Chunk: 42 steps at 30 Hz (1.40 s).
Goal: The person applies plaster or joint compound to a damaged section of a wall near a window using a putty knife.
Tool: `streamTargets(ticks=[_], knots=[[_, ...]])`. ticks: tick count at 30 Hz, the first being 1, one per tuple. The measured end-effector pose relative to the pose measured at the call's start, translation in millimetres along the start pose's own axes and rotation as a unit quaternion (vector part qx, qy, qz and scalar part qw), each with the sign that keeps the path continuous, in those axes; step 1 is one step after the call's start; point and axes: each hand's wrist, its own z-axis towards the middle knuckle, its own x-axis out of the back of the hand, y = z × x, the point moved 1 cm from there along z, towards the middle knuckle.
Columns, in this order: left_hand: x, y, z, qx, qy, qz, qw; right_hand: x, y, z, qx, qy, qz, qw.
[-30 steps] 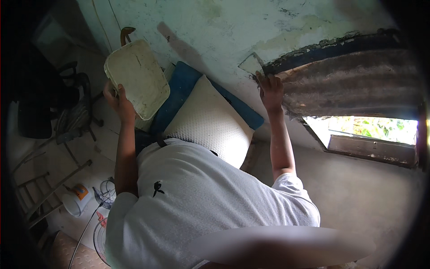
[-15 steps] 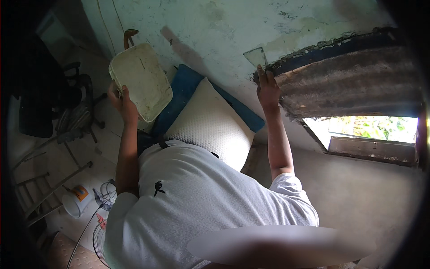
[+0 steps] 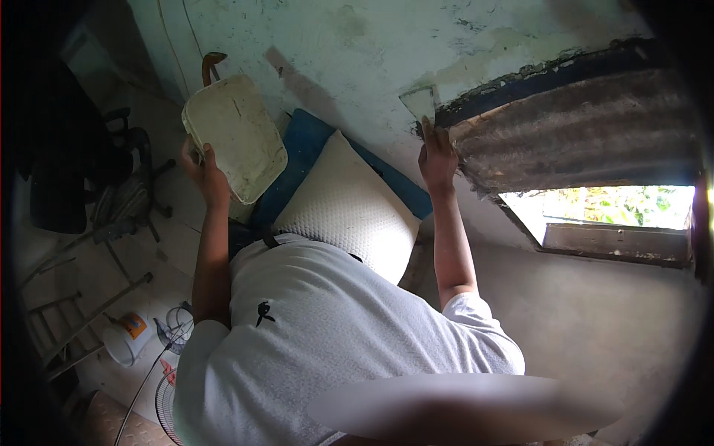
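My left hand grips the near-left rim of a shallow, off-white plastic tub. The tub is tilted toward me, and its inside looks smeared. My right hand is closed round a putty knife, whose handle is mostly hidden in the fingers. The knife's wide triangular blade lies against or very near the painted wall, at the left end of the rough edge above the window opening. I cannot tell whether the blade carries any filler.
Below the wall stand a white textured cushion and a blue panel. A dark corrugated sheet covers most of the window opening at right. On the left are an office chair, a metal ladder, a white bucket and a fan.
My right hand and the putty knife have shifted slightly left along the wall. My left hand still holds the tub in nearly the same place.
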Motion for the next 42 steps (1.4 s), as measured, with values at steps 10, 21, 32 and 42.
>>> streamTargets(ticks=[10,21,32,42], knots=[[3,7,-3,0.011,0.013,-0.022,1.000,-17,23,-10,-0.015,-0.026,-0.014,0.999],[-18,0,-4,0.085,0.027,-0.075,0.993,12,-102,-48,-0.332,-0.159,0.764,0.529],[-39,34,24,0.036,0.019,-0.149,0.988,29,-195,-32,0.018,-0.126,0.441,0.889],[-4,64,37,-0.088,0.065,-0.120,0.987,16,-157,-36,-0.220,-0.227,0.822,0.474]])
